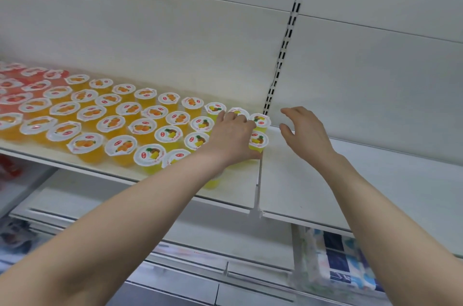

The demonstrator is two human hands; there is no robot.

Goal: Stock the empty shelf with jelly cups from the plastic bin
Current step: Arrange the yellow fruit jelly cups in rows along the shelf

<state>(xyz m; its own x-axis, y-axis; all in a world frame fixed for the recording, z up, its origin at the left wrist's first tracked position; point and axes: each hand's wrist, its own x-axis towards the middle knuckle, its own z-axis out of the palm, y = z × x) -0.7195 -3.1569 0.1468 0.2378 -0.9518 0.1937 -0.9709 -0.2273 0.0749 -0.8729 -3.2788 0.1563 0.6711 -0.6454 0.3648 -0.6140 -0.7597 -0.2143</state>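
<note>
Shelf [82, 159], jelly cup [237, 111] under left fingers [244, 122]

One head-worn wide-angle camera is looking forward and slightly down, sitting close to the white shelf [325, 180], its back panel [175, 29] filling the upper frame, lower shelves [225, 230] showing below.

Orange jelly cups [111, 123]: approx 22. Pineapple jelly cups [168, 133]: approx 10, some part hidden. Red jelly cups [37, 85]: 6+, edge cuts rest.

Matt white shelf [288, 187], translucent glossy plastic jelly cups [120, 147], shiny printed foil lids [86, 142]
</note>
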